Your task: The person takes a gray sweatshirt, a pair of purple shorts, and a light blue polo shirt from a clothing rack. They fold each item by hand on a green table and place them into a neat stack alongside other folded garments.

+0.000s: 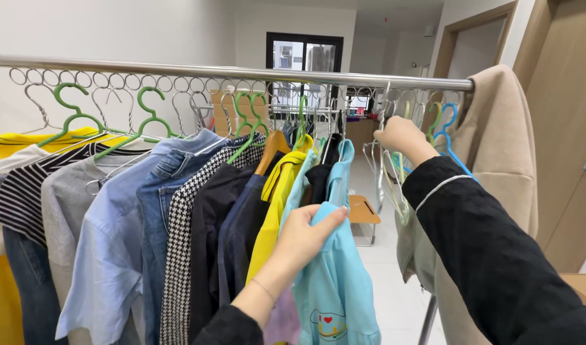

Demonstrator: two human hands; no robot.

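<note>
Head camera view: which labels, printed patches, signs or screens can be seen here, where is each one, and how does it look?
Printed patch: low on the front of the light blue garment that the left hand grips; small, rounded, with red, yellow and dark colours.
Signs, screens or packages: none can be seen.
The right hand reaches among empty hangers below the metal rail; no label shows there.

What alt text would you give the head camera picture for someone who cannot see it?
A person's left hand grips a light blue garment on a crowded clothes rail, while the right hand reaches among empty hangers beside a beige coat.
</note>
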